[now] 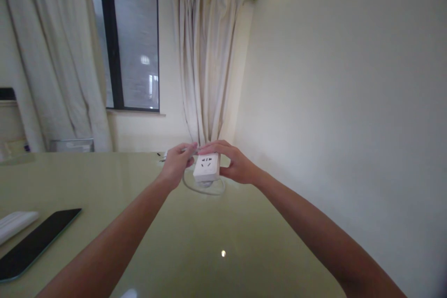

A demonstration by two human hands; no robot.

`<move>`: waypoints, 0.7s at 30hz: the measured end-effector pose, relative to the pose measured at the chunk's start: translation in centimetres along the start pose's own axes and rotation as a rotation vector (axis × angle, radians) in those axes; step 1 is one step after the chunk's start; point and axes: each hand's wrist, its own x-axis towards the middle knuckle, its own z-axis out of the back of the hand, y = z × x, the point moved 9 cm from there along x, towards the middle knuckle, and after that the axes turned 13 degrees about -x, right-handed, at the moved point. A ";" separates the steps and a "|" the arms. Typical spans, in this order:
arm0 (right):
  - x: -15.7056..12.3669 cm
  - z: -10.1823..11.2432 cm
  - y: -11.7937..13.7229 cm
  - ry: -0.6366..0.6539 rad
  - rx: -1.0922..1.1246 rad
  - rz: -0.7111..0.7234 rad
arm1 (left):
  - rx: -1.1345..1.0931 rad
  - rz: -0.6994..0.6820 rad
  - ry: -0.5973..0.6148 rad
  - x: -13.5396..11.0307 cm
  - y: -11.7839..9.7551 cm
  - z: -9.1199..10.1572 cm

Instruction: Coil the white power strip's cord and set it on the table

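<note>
White socket block (206,166) sits mid-frame by a looped cord (209,193), apparently being steadied; the next move seems to call for a firm right hold. The right hand (238,163) grips it, fingers across its far edge, palm arched. The left hand (176,163) curls beside it, fingertips drawn together; what they pinch is unclear.

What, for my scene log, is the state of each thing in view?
Power socket: held, visible outlets unplugged
Right hand: gripping power socket
Left hand: curled, hold unclear
Cable: loosely looped
Window: apparently shut
Curtains: hanging, drawn aside
Black slab: lying flat
White object: lying, partly out of frame
</note>
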 end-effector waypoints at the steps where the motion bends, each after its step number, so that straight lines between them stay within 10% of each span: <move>1: 0.0 0.3 0.3 0.001 -0.095 0.035 | -0.013 -0.013 -0.014 0.5 -0.6 -0.1; 6: -0.2 2.3 -0.9 -0.005 -0.217 0.011 | -0.031 -0.095 -0.012 2.6 -5.0 -1.2; 10: -0.5 3.6 -5.8 -0.229 0.094 -0.319 | -0.202 -0.124 -0.069 3.2 -7.9 -2.6; 16: 0.4 -5.0 -9.0 -0.077 0.564 -0.574 | -0.525 -0.075 -0.073 3.0 -9.6 -7.0; 21: 0.5 -8.7 -7.0 0.146 0.708 -0.517 | -0.559 -0.016 -0.245 4.4 -10.6 -2.5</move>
